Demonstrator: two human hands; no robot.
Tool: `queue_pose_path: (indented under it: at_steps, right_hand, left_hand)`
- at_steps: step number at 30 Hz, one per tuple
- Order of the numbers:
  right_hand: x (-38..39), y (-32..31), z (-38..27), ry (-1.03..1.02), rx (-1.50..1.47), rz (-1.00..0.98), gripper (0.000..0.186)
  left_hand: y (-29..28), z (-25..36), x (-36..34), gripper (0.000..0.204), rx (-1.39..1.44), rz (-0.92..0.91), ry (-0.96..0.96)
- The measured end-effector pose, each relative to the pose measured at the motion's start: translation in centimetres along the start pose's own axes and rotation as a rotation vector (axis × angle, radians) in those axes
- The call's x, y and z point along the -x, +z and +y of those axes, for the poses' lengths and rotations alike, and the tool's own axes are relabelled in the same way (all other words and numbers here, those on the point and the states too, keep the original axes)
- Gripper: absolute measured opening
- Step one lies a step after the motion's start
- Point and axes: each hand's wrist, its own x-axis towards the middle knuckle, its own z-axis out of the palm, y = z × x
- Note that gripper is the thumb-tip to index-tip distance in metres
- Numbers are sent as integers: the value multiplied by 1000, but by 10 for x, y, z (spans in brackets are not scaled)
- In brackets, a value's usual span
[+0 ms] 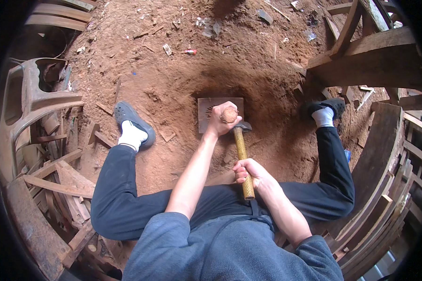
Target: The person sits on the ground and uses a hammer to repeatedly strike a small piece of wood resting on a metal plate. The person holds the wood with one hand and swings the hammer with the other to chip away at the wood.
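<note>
My left hand (219,122) is closed around an upright wooden-handled tool (229,114), seen end-on from its round top. Its lower end is hidden by the hand, so I cannot tell its kind. Under it lies a squarish wooden board (204,104) with dark cuts or marks near its left side. My right hand (251,172) grips a hammer (240,143) by the lower part of its yellow patterned handle. The dark hammer head is right beside my left hand, over the board's right edge; whether it touches anything I cannot tell.
Reddish-brown, sawdust-like ground (169,70) carries chips and litter. My legs spread around the board. At left stand a worn plastic chair (26,105) and heaped wood scraps (56,182). Timber beams (365,56) and stacked planks (375,168) line the right.
</note>
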Motion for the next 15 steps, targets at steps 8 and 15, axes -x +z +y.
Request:
queue_pose_path:
  at_steps: [8,15]
  right_hand:
    - [5,-1,-3,-32,-19,10,23]
    - [3,-2,-5,-23,-75,0,23]
  left_hand:
    - [-36,15,-31,51,639,-621,-86]
    - [1,20,-15,39,311,-221,-161]
